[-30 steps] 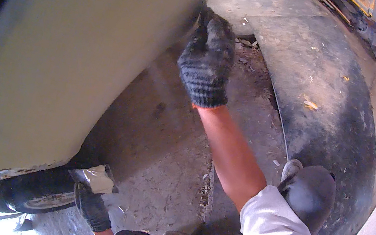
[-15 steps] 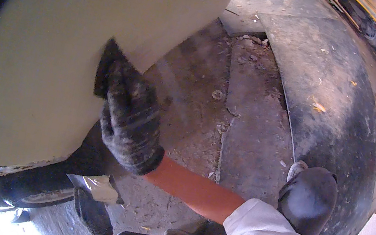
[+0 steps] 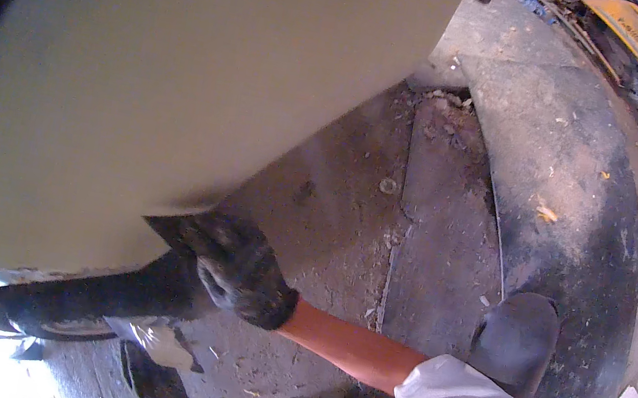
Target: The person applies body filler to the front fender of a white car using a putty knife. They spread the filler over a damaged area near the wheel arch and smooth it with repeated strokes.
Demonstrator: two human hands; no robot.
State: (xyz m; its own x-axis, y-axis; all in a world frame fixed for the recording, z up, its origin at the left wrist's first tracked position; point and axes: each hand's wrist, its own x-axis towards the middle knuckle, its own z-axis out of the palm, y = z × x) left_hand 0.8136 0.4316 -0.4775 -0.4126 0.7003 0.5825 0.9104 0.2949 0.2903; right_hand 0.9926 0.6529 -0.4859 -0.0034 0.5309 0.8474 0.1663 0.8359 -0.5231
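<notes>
At the near left, the gloved right hand [image 3: 235, 269] presses a dark pad [image 3: 183, 231] against the big cream panel's [image 3: 188, 76] lower edge, fingers closed on it. Gloved left hand [image 3: 157, 383] sits low near the tyre [image 3: 82, 303]; grip unclear.

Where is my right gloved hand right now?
In the head view, the right gloved hand is low and left of centre, pressed against the lower edge of the big cream panel, just above the dusty concrete floor.
</notes>
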